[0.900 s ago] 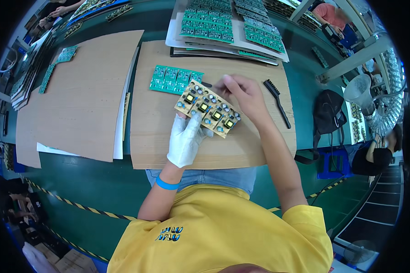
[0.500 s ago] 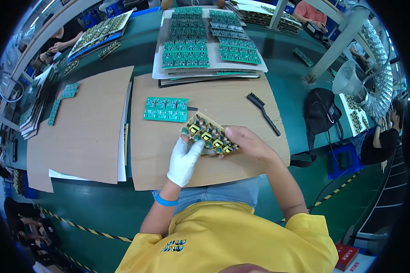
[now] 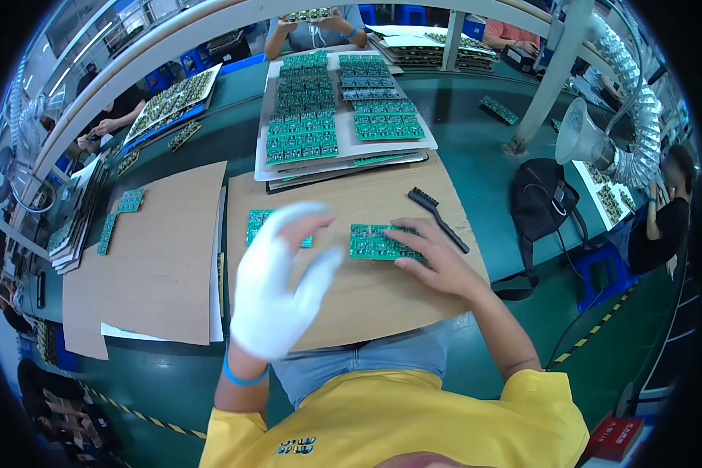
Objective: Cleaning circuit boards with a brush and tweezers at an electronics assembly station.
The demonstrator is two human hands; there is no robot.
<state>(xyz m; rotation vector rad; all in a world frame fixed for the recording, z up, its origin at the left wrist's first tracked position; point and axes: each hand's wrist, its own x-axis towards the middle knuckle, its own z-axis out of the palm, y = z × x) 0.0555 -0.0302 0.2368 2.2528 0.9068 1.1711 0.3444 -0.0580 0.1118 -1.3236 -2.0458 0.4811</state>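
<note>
Going from the left, a large cardboard sheet [image 3: 156, 261] on the green tabletop [image 3: 468, 132] carries two green boards [image 3: 130, 200] near its far left edge. Next comes the left grip in a white glove [image 3: 277, 296], blurred, its thumb and fingers apart with nothing seen between them. It overlaps the left circuit board [image 3: 257, 225] in view; whether glove and board touch, I cannot tell. That board lies green side up on the middle cardboard mat [image 3: 366, 300], nearer than the stacked rows of boards [image 3: 304, 144]. To its right, with a gap between, the right circuit board [image 3: 371, 244] also lies green side up on the mat. The bare right grip [image 3: 443, 261] spans its right part, thumb toward the near edge; whether it is clamped on the board or merely resting there, I cannot tell. The step in hand looks like settling this board flat or taking hold of it. The next move would call for either a clean release or a firm edge hold, without bumping the black brush [image 3: 438, 220] just beyond the knuckles
</note>
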